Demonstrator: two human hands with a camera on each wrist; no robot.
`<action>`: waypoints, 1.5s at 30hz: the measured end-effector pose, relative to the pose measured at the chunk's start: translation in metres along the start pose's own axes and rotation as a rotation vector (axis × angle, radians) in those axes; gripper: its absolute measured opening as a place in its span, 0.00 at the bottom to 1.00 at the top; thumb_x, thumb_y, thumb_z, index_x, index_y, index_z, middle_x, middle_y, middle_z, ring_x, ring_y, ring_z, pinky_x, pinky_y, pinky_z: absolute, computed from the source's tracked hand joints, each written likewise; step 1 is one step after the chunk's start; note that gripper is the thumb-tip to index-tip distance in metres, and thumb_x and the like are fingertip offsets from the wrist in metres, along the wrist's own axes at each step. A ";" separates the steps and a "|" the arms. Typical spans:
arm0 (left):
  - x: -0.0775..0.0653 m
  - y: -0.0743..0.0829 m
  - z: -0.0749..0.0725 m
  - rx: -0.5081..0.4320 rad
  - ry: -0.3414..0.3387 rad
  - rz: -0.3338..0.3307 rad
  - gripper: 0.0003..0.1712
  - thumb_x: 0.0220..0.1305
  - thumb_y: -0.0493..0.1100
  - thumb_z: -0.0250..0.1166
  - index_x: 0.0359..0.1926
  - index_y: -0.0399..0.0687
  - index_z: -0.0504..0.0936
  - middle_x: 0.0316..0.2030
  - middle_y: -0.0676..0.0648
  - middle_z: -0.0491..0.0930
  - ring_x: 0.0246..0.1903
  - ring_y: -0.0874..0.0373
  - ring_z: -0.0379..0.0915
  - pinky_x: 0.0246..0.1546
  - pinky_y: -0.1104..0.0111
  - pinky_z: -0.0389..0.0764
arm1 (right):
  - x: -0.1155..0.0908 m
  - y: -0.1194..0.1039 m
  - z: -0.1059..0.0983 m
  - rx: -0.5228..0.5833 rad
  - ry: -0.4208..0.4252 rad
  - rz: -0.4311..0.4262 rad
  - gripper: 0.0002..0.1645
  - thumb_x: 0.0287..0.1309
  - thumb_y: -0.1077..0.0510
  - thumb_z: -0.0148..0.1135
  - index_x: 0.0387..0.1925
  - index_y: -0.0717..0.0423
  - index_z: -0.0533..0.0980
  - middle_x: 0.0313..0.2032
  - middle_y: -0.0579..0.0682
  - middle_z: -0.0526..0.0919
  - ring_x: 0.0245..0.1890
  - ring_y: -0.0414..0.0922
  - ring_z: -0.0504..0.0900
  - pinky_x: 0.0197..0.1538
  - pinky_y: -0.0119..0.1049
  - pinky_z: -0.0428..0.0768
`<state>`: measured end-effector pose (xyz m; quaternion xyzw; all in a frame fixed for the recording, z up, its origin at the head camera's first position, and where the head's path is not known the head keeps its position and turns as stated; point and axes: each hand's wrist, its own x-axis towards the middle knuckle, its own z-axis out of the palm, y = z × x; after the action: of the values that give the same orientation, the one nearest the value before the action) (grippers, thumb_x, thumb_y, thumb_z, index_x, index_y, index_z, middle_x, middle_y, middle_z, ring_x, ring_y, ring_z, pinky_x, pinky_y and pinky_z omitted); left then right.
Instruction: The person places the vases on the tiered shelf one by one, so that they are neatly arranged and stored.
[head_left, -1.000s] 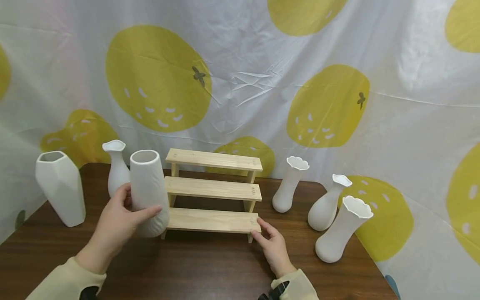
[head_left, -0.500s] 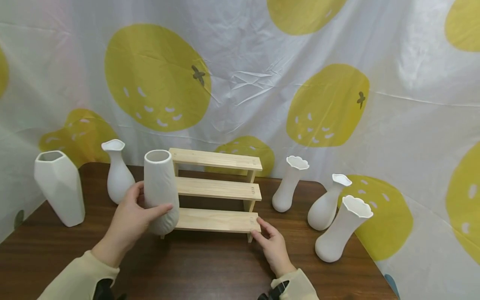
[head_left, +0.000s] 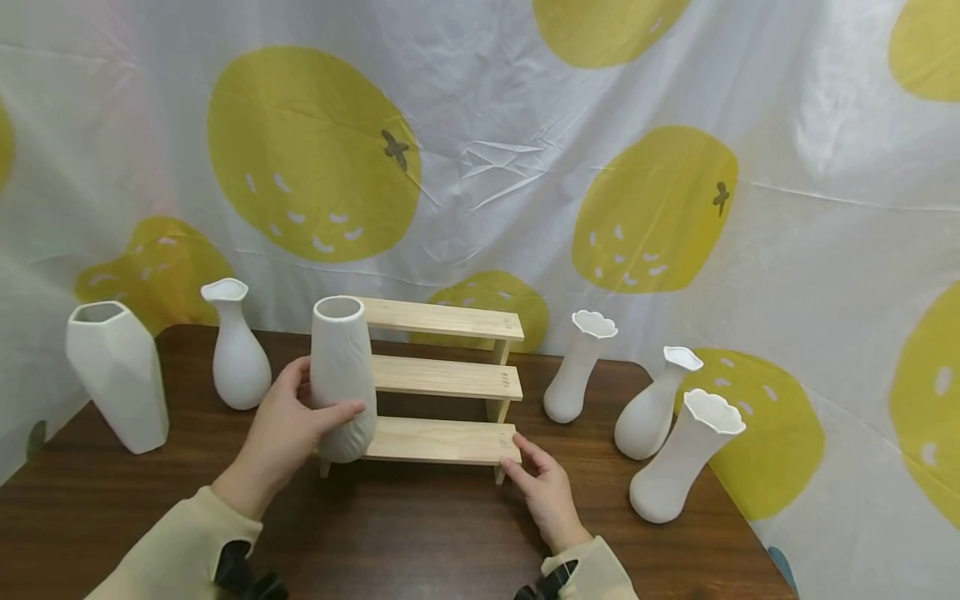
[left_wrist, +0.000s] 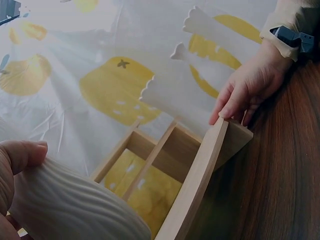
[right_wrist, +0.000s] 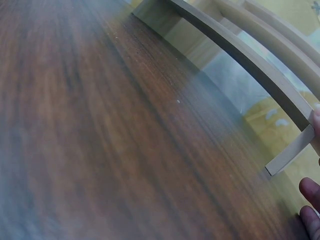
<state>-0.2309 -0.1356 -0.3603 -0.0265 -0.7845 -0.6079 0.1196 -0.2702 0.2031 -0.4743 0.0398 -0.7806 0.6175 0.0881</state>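
Observation:
My left hand (head_left: 291, 425) grips a tall white vase (head_left: 343, 375) with wavy ridges, thumb across its front. The vase is upright in the head view, covering the left part of a three-step wooden stand (head_left: 442, 439). Whether its base touches the lowest step, I cannot tell. In the left wrist view the ridged vase fills the lower left, beside the stand. My right hand (head_left: 546, 493) pinches the right end of the stand's lowest step between thumb and fingers. Only some fingertips (right_wrist: 311, 192) show at the right wrist view's edge.
On the dark wood table (head_left: 420, 533), a faceted white vase (head_left: 123, 379) and a slim-necked vase (head_left: 240, 358) stand at left. To the right are a scallop-rimmed vase (head_left: 577, 371), a bulbous one (head_left: 648, 417) and another scalloped one (head_left: 682, 462). A fruit-print curtain (head_left: 480, 208) hangs behind.
My left hand has carried the ridged vase rightward, from beside the stand to in front of or over its left end. The right hand has kept its hold on the lowest step.

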 end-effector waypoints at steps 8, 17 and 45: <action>0.004 0.001 0.009 -0.007 -0.012 -0.012 0.52 0.48 0.52 0.77 0.68 0.42 0.59 0.59 0.39 0.68 0.55 0.44 0.68 0.51 0.49 0.72 | -0.009 -0.020 0.001 -0.004 -0.006 -0.004 0.28 0.59 0.61 0.66 0.59 0.69 0.72 0.60 0.63 0.73 0.56 0.57 0.73 0.48 0.25 0.72; 0.011 -0.001 0.021 -0.004 -0.009 -0.012 0.52 0.47 0.52 0.78 0.68 0.43 0.60 0.58 0.40 0.70 0.55 0.45 0.69 0.52 0.49 0.72 | 0.004 0.010 0.000 0.001 0.002 0.006 0.30 0.57 0.57 0.68 0.60 0.63 0.73 0.62 0.59 0.72 0.59 0.54 0.73 0.51 0.29 0.73; 0.026 -0.010 0.050 -0.057 -0.024 -0.035 0.46 0.47 0.46 0.78 0.64 0.43 0.63 0.57 0.41 0.71 0.54 0.44 0.70 0.52 0.49 0.72 | 0.005 0.015 0.002 0.014 0.024 -0.028 0.31 0.55 0.56 0.70 0.59 0.63 0.74 0.61 0.57 0.74 0.55 0.50 0.75 0.49 0.26 0.74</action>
<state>-0.2657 -0.0932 -0.3751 -0.0235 -0.7685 -0.6318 0.0986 -0.2775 0.2054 -0.4885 0.0438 -0.7745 0.6221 0.1058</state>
